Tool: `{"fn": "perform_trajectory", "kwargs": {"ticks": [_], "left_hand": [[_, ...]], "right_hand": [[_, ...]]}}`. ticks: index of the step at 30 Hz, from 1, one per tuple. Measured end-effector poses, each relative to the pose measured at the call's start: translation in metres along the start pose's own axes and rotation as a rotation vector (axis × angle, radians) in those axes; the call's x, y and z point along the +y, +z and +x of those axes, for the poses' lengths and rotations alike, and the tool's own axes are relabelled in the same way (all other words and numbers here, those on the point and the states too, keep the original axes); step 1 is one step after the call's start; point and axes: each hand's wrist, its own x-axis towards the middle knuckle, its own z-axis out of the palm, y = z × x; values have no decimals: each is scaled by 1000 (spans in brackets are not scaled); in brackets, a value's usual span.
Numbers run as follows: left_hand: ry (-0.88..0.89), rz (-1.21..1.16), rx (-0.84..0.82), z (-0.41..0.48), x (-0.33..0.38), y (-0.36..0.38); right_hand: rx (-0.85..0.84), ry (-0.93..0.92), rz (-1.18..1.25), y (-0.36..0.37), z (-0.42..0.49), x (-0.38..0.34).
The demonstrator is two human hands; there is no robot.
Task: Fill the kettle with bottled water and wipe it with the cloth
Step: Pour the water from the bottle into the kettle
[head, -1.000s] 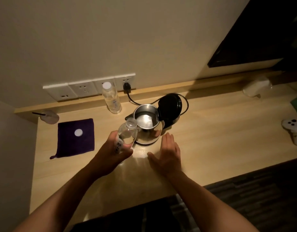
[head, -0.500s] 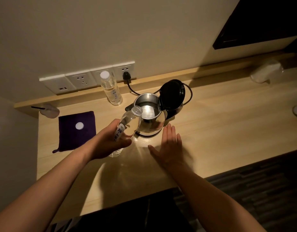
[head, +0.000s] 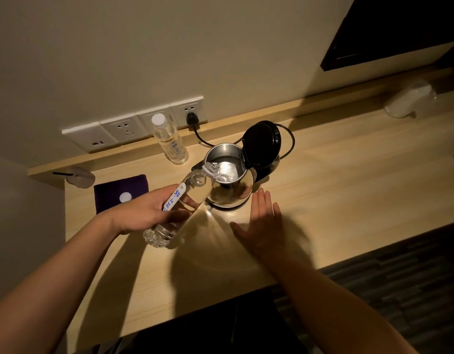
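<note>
Centrally, left hand (head: pixel 146 213) as grip clenched round tilted water bottle (head: pixel 185 203), neck resting over rim of open steel kettle (head: pixel 229 180); right hand (head: pixel 264 221) released, flat on bench (head: pixel 348 200) just beside kettle base. Black lid (head: pixel 261 143) hinged upright, cord to wall socket (head: pixel 191 116). Second, capped bottle (head: pixel 169 140) upright behind kettle. Purple cloth (head: pixel 118 190) at left, small white disc (head: pixel 125 197) on it, partly hidden by left hand.

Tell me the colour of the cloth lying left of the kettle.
Dark purple, seen in the head view: the cloth lies flat on the desk with a white cap on it.
</note>
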Motion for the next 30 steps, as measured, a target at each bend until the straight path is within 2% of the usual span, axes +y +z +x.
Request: {"fn": "perform_trajectory", "kwargs": {"ticks": [11,30], "left_hand": [[-38,-110,-17,-4,5,-3],[-31,-98,-37,-6,12,-5]], "right_hand": [[41,-22,0,-4,-5,0],[46,-42,-27,-3,-7,2]]}}
